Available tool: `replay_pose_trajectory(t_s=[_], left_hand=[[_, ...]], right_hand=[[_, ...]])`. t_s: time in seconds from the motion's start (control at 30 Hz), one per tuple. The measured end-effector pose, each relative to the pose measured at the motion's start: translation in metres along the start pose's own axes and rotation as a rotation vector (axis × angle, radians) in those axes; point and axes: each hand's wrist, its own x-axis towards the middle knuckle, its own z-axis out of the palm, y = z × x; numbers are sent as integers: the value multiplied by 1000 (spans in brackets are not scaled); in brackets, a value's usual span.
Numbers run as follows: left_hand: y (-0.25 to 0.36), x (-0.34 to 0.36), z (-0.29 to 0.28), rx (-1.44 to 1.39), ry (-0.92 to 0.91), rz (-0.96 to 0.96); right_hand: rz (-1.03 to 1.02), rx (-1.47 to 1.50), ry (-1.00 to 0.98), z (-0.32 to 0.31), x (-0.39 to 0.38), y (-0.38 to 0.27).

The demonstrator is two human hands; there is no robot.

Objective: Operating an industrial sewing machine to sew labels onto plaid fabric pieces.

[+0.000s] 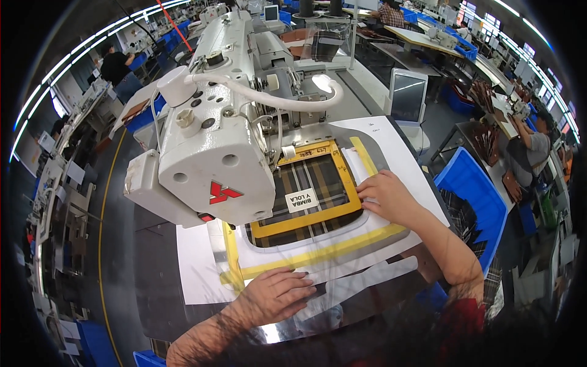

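A white industrial sewing machine [208,153] stands over a yellow-taped frame [275,226] holding dark plaid fabric [324,183] with a small white label [301,199]. The frame lies on white sheets [199,269] edged with yellow tape strips [324,249]. My right hand [388,196] touches the frame's right side, fingers apart. My left hand [272,296] rests near the front edge beside the lower tape strip, fingers loosely spread and slightly bent over the shiny plate [359,287].
A blue bin [474,177] with plaid pieces sits at my right, beside a small screen [408,95]. An aisle with a yellow floor line [107,202] runs along the left. Co-workers [113,70] [535,147] are at other benches.
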Motion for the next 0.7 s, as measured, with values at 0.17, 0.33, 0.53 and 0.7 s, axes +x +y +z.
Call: replay_pose_trajectory(t_s=[0.17, 0.33, 0.53, 0.7], left_hand=[[-2, -1, 3, -17, 11, 14], [-7, -5, 2, 4, 99, -38], [0, 8, -10, -12, 167, -78], [36, 75, -20, -210, 377, -212]], right_hand=[[18, 49, 198, 22, 0, -5], [-11, -145, 348, 28, 11, -4], [470, 225, 874, -20, -13, 41], [-112, 413, 854, -54, 8, -91]])
